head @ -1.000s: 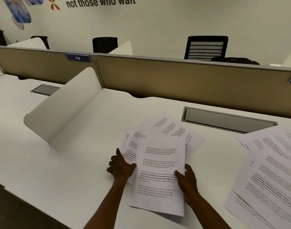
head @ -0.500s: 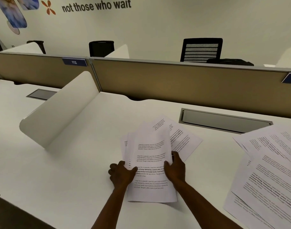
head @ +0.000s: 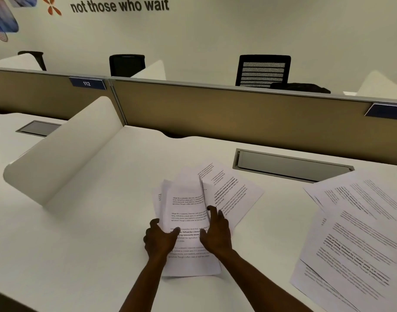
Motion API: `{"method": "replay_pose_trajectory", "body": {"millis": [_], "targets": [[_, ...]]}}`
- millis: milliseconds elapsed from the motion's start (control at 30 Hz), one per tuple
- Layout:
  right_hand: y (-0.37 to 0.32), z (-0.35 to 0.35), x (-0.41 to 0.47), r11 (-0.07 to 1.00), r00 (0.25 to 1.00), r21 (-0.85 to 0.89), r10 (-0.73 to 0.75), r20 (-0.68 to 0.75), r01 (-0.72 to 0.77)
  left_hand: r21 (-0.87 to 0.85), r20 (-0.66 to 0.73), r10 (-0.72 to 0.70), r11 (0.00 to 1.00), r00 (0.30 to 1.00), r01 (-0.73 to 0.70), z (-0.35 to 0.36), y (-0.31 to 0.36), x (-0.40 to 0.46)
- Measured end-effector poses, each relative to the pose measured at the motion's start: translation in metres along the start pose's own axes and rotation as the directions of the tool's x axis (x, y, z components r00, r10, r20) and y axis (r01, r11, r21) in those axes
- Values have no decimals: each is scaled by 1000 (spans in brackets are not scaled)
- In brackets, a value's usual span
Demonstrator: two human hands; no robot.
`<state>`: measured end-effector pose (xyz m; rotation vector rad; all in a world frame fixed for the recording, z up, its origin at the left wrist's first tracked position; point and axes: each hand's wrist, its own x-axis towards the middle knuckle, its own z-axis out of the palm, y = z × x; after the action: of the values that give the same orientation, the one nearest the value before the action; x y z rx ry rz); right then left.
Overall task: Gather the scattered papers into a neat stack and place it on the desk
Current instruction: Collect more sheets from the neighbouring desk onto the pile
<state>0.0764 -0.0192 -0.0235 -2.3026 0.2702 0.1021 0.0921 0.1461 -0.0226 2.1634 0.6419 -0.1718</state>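
Observation:
A loose bundle of printed papers [head: 185,206] lies fanned on the white desk [head: 91,221] in front of me. My left hand [head: 159,239] grips its left edge with the thumb on top. My right hand [head: 215,233] presses on the bundle's right side, fingers curled over the sheets. A few sheets [head: 233,192] still splay out to the right behind my right hand. A second spread of scattered papers [head: 359,233] covers the desk at the right edge of view.
A curved white divider [head: 64,152] stands on the desk to the left. A grey cable tray lid [head: 292,165] is set into the desk behind the papers. A tan partition [head: 215,109] runs across the back, with black chairs beyond.
Both hands have moved closer together and pushed the fanned sheets inward, so the bundle is narrower. My right hand shifted from the bundle's lower right edge up onto the sheets.

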Motion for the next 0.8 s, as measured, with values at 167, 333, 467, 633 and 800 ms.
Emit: {"method": "replay_pose_trajectory", "body": {"millis": [167,333,467,633,800], "targets": [[0,-12,7,992,998,113,-55,16,53,-218,52,-45,974,998,55,-9,6,3],[5,-19,8,986,995,166,-47,83,33,-461,185,-142,861,972,214,-31,-5,19],[1,-18,8,978,987,188,-117,114,94,-512,224,-127,828,966,227,-36,-20,19],[-4,-5,12,978,953,108,-201,227,181,-583,261,-103,775,960,242,-27,-32,11],[9,-9,30,994,967,-1,-108,231,111,-605,298,-120,744,947,285,-27,-40,11]]}}
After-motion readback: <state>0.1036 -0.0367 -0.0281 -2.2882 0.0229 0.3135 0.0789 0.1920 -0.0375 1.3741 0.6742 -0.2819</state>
